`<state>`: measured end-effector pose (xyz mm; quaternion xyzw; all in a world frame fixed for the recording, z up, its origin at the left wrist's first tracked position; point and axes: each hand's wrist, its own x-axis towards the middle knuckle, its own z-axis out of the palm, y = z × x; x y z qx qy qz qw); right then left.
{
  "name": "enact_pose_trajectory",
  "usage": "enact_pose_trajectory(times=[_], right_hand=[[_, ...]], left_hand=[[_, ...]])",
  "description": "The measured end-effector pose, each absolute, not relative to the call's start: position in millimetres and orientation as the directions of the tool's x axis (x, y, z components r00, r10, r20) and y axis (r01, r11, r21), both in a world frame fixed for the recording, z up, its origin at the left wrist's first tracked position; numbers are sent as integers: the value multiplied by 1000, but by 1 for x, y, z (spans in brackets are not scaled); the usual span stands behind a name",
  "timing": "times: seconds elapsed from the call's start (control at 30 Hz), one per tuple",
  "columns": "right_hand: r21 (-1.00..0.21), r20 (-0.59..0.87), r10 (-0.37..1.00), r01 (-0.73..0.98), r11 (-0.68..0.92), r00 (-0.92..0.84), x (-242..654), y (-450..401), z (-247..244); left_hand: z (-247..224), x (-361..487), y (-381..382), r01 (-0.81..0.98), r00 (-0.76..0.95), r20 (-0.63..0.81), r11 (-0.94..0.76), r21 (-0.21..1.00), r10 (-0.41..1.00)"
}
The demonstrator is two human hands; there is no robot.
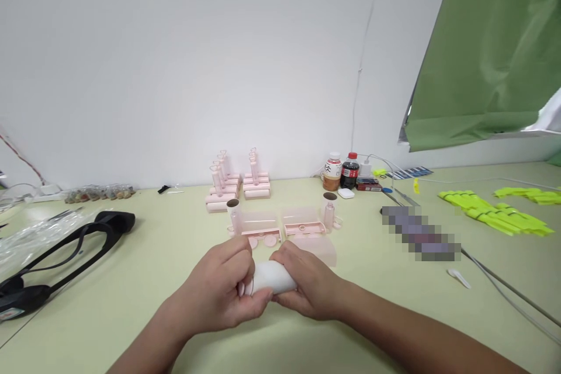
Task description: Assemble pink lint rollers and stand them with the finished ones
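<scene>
A white, rounded cylinder (274,277) is held sideways between my two hands, low over the table. My left hand (225,286) is closed round its left end, where a thin pale pink rim shows by the fingers. On the right end, my right hand (309,283) grips with thumb and fingers. Just beyond my hands lie an open pink case (263,235) and a second open pink case (304,229). A clear pink tube (235,219) stands at the left and another tube (329,215) at the right.
Several pink cases with upright tubes (221,190) stand by the wall. Bottles (349,170) are at the back right. A black frame (79,263) lies left. Neon yellow strips (504,216), a cable (504,277) and a small white piece (459,278) lie right.
</scene>
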<state>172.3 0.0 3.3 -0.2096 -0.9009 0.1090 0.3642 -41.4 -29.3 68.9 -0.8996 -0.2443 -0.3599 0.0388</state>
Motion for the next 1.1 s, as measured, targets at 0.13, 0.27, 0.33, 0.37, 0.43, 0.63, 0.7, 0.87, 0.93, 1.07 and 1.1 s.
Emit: enact_pose_trajectory(times=[0.13,0.27,0.33,0.37,0.43,0.63,0.7,0.87,0.93,1.07,1.1], right_hand=[[-308,655,415,278,910,-632,174,0,7],[-260,694,350,235,937,-629,174,0,7],[-244,703,326,215,946,-633,174,1,6],[-237,705,315,208,949,-636,173,2,5],[-221,706,301,203,954,-642,173,4,4],[-205,738,276,185,961,-616,173,8,4],[-225,757,282,170,959,-590,173,8,3],[-332,782,359,147,932,-510,172,12,-6],[-387,800,410,145,910,-438,172,14,-10],[-568,729,609,222,793,-313,173,16,-14],[-610,691,656,242,755,-303,172,16,-15]], left_hand=[[66,-38,-31,421,575,739,-901,101,351],[67,-37,-32,377,570,746,-916,136,345],[68,-38,-32,332,602,727,-932,148,330],[69,-39,-33,314,617,719,-938,145,318],[69,-40,-33,305,633,713,-944,128,301],[66,-44,-30,291,621,721,-945,152,307],[66,-44,-28,287,615,721,-942,171,319],[60,-37,-23,271,552,733,-917,294,398],[54,-31,-23,237,518,719,-885,401,464],[42,-21,-25,195,537,640,-818,541,550],[40,-19,-27,191,557,628,-819,541,544]])
